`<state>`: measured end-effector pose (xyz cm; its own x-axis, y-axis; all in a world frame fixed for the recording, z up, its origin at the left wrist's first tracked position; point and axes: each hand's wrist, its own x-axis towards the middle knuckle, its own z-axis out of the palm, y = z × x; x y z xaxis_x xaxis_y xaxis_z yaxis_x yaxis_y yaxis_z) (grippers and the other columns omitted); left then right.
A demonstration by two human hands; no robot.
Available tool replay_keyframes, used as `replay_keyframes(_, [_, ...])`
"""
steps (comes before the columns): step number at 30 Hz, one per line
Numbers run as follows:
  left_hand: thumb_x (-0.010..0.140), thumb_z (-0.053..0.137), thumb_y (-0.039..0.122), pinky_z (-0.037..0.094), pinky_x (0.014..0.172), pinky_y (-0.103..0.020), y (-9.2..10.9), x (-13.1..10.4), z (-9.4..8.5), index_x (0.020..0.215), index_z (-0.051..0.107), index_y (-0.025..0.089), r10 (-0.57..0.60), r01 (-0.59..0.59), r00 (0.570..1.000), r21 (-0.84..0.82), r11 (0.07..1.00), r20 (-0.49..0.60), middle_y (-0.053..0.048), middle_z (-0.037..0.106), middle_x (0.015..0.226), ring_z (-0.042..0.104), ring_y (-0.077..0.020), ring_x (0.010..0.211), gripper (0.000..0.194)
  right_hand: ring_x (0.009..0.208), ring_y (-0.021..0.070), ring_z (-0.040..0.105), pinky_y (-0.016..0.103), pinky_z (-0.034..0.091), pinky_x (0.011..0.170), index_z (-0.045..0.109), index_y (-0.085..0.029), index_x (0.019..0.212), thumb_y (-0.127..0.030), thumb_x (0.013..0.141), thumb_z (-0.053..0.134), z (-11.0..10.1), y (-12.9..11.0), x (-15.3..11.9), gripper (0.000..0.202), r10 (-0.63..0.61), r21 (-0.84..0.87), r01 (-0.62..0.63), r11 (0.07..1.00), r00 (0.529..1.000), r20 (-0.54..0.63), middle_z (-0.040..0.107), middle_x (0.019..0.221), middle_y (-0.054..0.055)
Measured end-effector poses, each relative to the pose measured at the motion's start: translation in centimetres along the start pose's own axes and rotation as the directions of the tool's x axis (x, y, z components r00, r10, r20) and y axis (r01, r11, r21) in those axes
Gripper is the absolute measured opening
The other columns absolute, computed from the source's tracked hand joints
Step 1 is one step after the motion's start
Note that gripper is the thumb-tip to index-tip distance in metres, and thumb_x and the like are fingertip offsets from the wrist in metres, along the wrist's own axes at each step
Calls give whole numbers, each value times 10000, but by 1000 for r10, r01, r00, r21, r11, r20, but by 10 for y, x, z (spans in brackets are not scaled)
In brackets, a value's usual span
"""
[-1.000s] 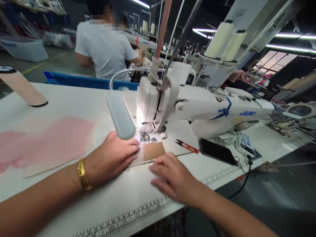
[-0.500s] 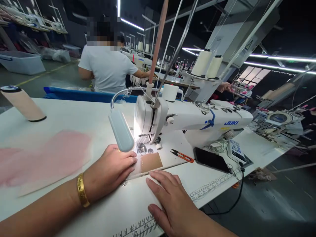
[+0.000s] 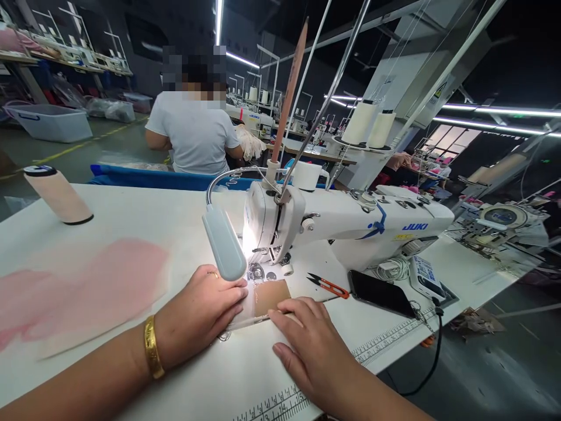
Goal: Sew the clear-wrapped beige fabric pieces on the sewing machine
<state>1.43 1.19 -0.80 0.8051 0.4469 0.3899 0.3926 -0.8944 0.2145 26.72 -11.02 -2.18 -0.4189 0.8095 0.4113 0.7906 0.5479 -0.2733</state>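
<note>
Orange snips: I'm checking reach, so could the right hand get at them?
Probably yes: the orange snips lie uncovered beside the phone, and I see nothing between them and the right hand.

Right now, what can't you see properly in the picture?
All in the head view:
Left hand: palm hidden, facing down.
Ruler: middle covered by the right hand.
Right elbow: cut off by the bottom edge.
White box: small print too tiny.
Sewing machine: needle too small beside bright light.

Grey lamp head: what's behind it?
Past the lamp head, white tabletop shows at left and the lit end of the sewing machine at right. Its lower tip hides part of the left hand; anything else directly behind is covered.
</note>
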Motion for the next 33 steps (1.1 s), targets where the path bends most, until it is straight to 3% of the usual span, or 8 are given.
replay_keyframes(3, [1071, 389, 177, 513, 892, -406, -3, -3, 6, 1052, 718, 230, -7, 7, 1000, -5, 1000, -24, -67, 777, 1138, 731, -254, 1024, 334, 1135, 309, 544, 499, 515, 978, 575, -190, 1404, -132, 1034, 554, 2, -1, 7, 376, -46, 53, 45, 998, 999, 16, 661, 1270, 129])
replay_keyframes(7, [1079, 369, 183, 517, 888, -418, -4, -3, 8, 1066, 721, 226, 0, 0, 1000, 4, 1000, -11, -70, 773, 1148, 726, -257, 1023, 355, 1017, 277, 543, 465, 526, 918, 617, -176, 1336, -166, 1044, 569, 2, 0, 16, 296, -52, 121, 46, 992, 998, 48, 684, 1134, 101])
replay_keyframes(12, [1065, 416, 208, 523, 885, -424, -3, -2, 3, 1068, 734, 229, -16, 16, 999, -1, 1000, -43, -69, 767, 1148, 711, -274, 1018, 319, 990, 255, 571, 417, 536, 909, 638, -144, 1298, -137, 1048, 548, -5, 10, 25, 266, -157, 198, 133, 971, 981, 110, 712, 1107, 104])
replay_keyframes(18, [1056, 413, 180, 519, 849, -400, 1, 3, -6, 1074, 729, 217, -2, 2, 1000, -7, 1000, 17, -75, 765, 1130, 722, -263, 987, 319, 924, 233, 596, 354, 540, 857, 695, -138, 1135, -85, 1013, 513, -15, 20, 35, 226, -199, 181, 158, 971, 951, 237, 715, 1007, 93])
replay_keyframes(22, [1052, 417, 163, 501, 859, -399, 1, 3, -8, 1027, 719, 216, 1, 0, 999, -15, 1000, 38, -69, 768, 1146, 733, -256, 983, 308, 921, 230, 596, 335, 526, 823, 701, -150, 1012, -38, 944, 540, -23, 24, 42, 208, -173, 75, 157, 985, 918, 357, 717, 996, 79])
replay_keyframes(27, [1065, 397, 180, 474, 841, -404, -1, 0, -3, 996, 704, 214, -14, 15, 998, -14, 1000, 53, -60, 768, 1142, 722, -252, 976, 317, 905, 226, 605, 327, 492, 773, 703, -158, 950, 13, 881, 557, -35, 30, 46, 235, -49, -59, 86, 994, 883, 466, 713, 978, 65])
replay_keyframes(33, [1055, 381, 200, 415, 840, -433, -6, -2, 13, 988, 693, 218, -22, 22, 999, 1, 1000, -35, -40, 756, 1088, 679, -242, 918, 319, 933, 237, 580, 338, 504, 800, 690, -147, 947, 16, 843, 556, -35, 12, 42, 236, 41, 2, -46, 999, 915, 401, 645, 971, 78])
